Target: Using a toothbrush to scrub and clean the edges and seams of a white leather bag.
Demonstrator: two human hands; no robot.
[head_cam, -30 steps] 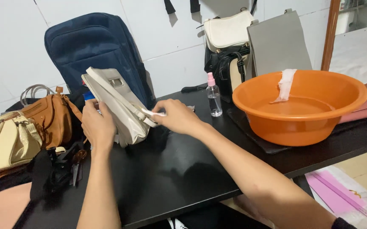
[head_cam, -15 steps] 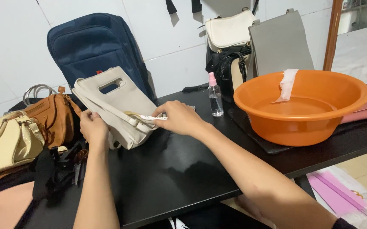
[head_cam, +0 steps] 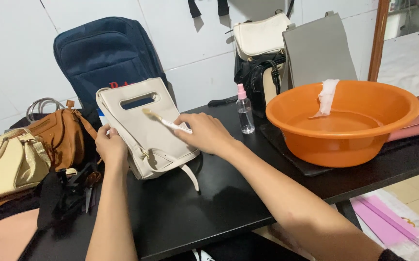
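Note:
A cream handbag (head_cam: 141,126) with a cut-out handle stands tilted on the black table (head_cam: 228,203), its flat face toward me. My left hand (head_cam: 110,147) grips its left edge and props it up. My right hand (head_cam: 208,133) holds a white toothbrush (head_cam: 167,122) whose bristles rest on the bag's face just below the handle slot. A loose strap hangs from the bag's lower edge onto the table.
An orange basin (head_cam: 349,121) of water with a white cloth on its rim sits at the right. A small clear spray bottle (head_cam: 244,110) stands beside it. A navy backpack (head_cam: 105,55), brown bag (head_cam: 59,135) and pale yellow bag (head_cam: 6,166) are at the left; more bags stand behind.
The cream bag has been turned from edge-on to face-on and stood upright. My right hand has brought the toothbrush from the bag's side up onto its face.

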